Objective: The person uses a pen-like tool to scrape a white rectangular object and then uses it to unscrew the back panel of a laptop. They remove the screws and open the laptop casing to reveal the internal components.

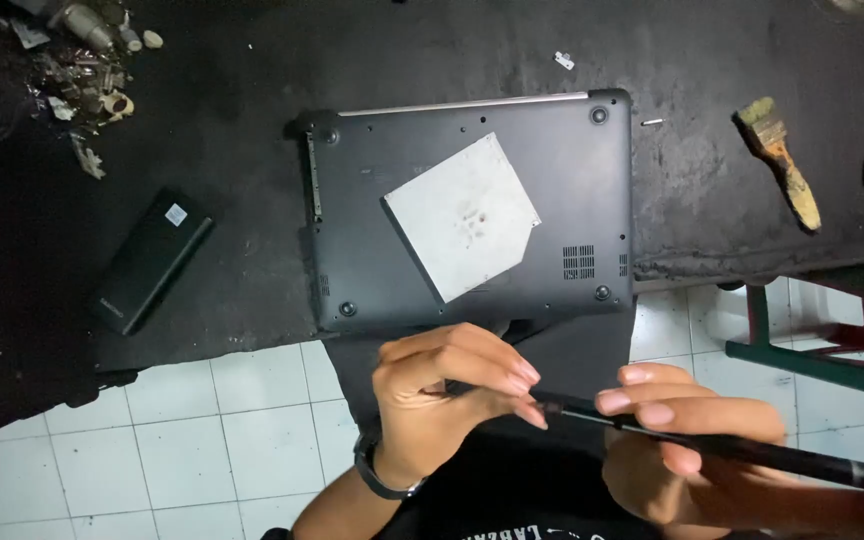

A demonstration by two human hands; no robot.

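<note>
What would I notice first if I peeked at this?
Probably the dark laptop lying upside down in the middle of the black table, with a silvery metal plate resting on it. Below it, the left hand and right hand hold a long black screwdriver. A worn paintbrush lies to the right, a black battery pack to the left.

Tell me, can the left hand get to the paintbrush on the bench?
Probably not easily. The left hand is pinching the screwdriver tip, and the paintbrush lies far right, beyond the right hand.
</note>
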